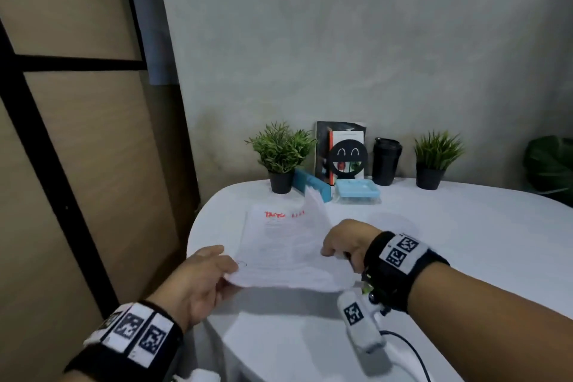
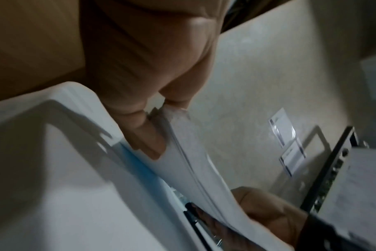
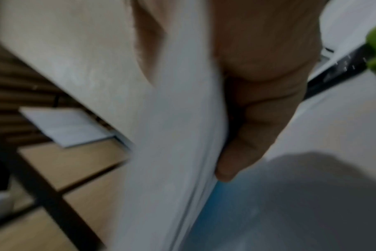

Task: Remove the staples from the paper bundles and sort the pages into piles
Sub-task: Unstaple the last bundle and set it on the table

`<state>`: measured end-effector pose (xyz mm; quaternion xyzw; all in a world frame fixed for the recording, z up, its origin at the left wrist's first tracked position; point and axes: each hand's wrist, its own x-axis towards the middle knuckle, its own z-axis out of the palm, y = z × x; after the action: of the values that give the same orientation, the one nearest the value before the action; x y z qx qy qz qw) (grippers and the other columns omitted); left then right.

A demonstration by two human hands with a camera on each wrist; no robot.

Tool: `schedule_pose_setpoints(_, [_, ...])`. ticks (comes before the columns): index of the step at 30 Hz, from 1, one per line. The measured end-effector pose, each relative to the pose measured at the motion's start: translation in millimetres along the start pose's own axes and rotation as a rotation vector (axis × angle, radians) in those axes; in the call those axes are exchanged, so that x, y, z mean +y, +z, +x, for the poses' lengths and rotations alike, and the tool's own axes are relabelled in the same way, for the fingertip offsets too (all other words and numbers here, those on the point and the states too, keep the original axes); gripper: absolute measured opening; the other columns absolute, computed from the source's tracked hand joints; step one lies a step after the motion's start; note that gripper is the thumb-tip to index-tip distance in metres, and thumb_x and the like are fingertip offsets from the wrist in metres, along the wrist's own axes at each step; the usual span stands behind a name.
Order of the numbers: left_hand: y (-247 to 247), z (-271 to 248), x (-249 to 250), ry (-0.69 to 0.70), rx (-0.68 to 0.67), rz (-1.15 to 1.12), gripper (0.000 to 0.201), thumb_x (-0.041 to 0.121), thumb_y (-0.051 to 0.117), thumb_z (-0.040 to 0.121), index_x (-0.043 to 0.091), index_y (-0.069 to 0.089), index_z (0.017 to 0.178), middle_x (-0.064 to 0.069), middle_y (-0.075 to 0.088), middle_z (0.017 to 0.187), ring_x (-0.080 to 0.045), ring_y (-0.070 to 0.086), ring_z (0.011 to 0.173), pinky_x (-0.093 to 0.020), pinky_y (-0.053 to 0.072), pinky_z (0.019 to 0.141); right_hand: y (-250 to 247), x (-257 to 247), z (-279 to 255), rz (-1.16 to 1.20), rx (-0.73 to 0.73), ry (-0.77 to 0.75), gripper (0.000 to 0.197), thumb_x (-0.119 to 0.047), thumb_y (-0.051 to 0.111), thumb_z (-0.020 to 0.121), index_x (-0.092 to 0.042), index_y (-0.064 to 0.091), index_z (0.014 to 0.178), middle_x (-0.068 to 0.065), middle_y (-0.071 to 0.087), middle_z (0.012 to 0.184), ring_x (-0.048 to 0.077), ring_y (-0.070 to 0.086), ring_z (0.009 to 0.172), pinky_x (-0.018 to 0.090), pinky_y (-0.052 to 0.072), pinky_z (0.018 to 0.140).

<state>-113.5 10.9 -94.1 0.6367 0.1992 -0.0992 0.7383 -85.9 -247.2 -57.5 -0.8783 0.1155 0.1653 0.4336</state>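
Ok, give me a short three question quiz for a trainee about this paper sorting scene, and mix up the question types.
1. True or false: both hands hold the white printed paper bundle above the white table.
2. Multiple choice: what stands between the two green potted plants, next to the black round smiley-face stand? A) a black lidded tumbler B) a red kettle C) a glass vase
3. Fill in: the handwriting at the bundle's top is ____ in colour.

Key
1. True: the left hand pinches the near left corner, and the right hand grips the right edge.
2. A, the black lidded tumbler.
3. Red.
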Motion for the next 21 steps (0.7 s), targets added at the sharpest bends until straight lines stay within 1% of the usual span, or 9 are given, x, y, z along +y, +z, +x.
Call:
schedule_pose_setpoints(2, [6.7, 5.9, -3.5, 0.03, 0.004, 0.114, 0.024, -0.017, 0.052, 0.093, -0.002, 0.066, 0.106, -0.017, 0.073, 0.084, -0.03, 0.066, 0.074, -0.029, 0.06, 0.055, -1.3, 0.5, 0.6, -0.074, 0.011, -0.01, 0.02, -0.004, 0.065, 0.089, -0.015, 0.055, 0.076, 0.003, 0.06, 0.08, 0.016, 0.061, 0.069, 0.02, 0.057, 0.055])
schedule_pose_setpoints(3, [9.0, 8.8, -4.8, 0.04, 0.005, 0.161, 0.022, -0.019, 0.053, 0.093, -0.006, 0.068, 0.102, -0.02, 0.072, 0.083, -0.031, 0.065, 0.073, -0.032, 0.059, 0.062, -4.0, -2.2, -2.8, -0.141, 0.065, -0.04, 0.014, -0.007, 0.065, 0.089, -0.012, 0.057, 0.079, 0.006, 0.064, 0.083, 0.02, 0.067, 0.073, 0.025, 0.06, 0.06])
schedule_pose_setpoints(5, [9.9, 14.5, -7.3, 0.058, 0.017, 0.225, 0.019, -0.02, 0.057, 0.09, -0.008, 0.072, 0.094, -0.029, 0.073, 0.095, -0.034, 0.066, 0.081, -0.043, 0.057, 0.082, -20.9, -2.1, -15.0, -0.452, 0.258, -0.164, 0.008, -0.016, 0.062, 0.09, -0.009, 0.06, 0.088, 0.009, 0.066, 0.088, 0.026, 0.069, 0.082, 0.029, 0.056, 0.059])
schedule_pose_setpoints(7, [8.4, 14.7, -8.9, 0.068, 0.01, 0.264, 0.02, -0.02, 0.059, 0.089, -0.006, 0.072, 0.086, -0.028, 0.072, 0.097, -0.036, 0.064, 0.087, -0.05, 0.054, 0.089, -41.2, 9.4, -33.5, -0.771, 0.342, -0.28, 0.02, -0.027, 0.062, 0.09, -0.014, 0.062, 0.104, 0.004, 0.064, 0.101, 0.024, 0.063, 0.096, 0.029, 0.051, 0.069])
schedule_pose_setpoints(10, [4.2, 15.3, -11.4, 0.083, 0.0, 0.291, 0.019, -0.019, 0.063, 0.088, -0.004, 0.074, 0.09, -0.026, 0.073, 0.094, -0.039, 0.067, 0.089, -0.057, 0.054, 0.096, -53.7, 48.4, -53.2, -0.909, 0.05, -0.243, 0.058, -0.048, 0.074, 0.08, -0.03, 0.053, 0.13, -0.005, 0.06, 0.124, 0.019, 0.056, 0.11, 0.034, 0.049, 0.092])
schedule_pose_setpoints(12, [3.7, 15.1, -14.3, 0.093, -0.001, 0.287, 0.018, -0.018, 0.066, 0.087, -0.004, 0.074, 0.096, -0.026, 0.074, 0.094, -0.038, 0.068, 0.088, -0.054, 0.055, 0.095, -43.3, 77.5, -56.0, -0.93, -0.062, -0.245, 0.064, -0.047, 0.075, 0.077, -0.031, 0.048, 0.133, -0.007, 0.058, 0.125, 0.02, 0.056, 0.112, 0.036, 0.049, 0.092])
schedule_pose_setpoints(15, [6.3, 15.7, -16.5, 0.093, 0.01, 0.312, 0.02, -0.017, 0.067, 0.087, -0.002, 0.074, 0.097, -0.025, 0.074, 0.094, -0.037, 0.068, 0.083, -0.045, 0.057, 0.083, -37.7, 96.0, -45.8, -0.891, 0.025, -0.306, 0.034, -0.028, 0.069, 0.083, -0.025, 0.052, 0.113, -0.001, 0.064, 0.105, 0.024, 0.058, 0.093, 0.034, 0.049, 0.075])
schedule_pose_setpoints(19, [14.6, 15.5, -17.6, 0.095, -0.01, 0.341, 0.021, -0.017, 0.066, 0.087, -0.003, 0.074, 0.1, -0.024, 0.076, 0.096, -0.038, 0.07, 0.088, -0.052, 0.058, 0.091, -52.7, 91.9, -35.1, -0.909, 0.056, -0.275, 0.028, -0.022, 0.07, 0.081, -0.02, 0.055, 0.105, 0.0, 0.064, 0.098, 0.022, 0.059, 0.087, 0.036, 0.051, 0.074])
schedule_pose_setpoints(21, [15.9, 19.0, -16.9, 0.085, -0.021, 0.399, 0.019, -0.016, 0.065, 0.088, -0.005, 0.073, 0.101, -0.022, 0.075, 0.093, -0.035, 0.069, 0.079, -0.04, 0.061, 0.074, -52.9, 89.8, -32.8, -0.939, 0.032, -0.245, 0.04, -0.026, 0.075, 0.078, -0.022, 0.054, 0.112, -0.004, 0.061, 0.098, 0.019, 0.057, 0.087, 0.034, 0.05, 0.073])
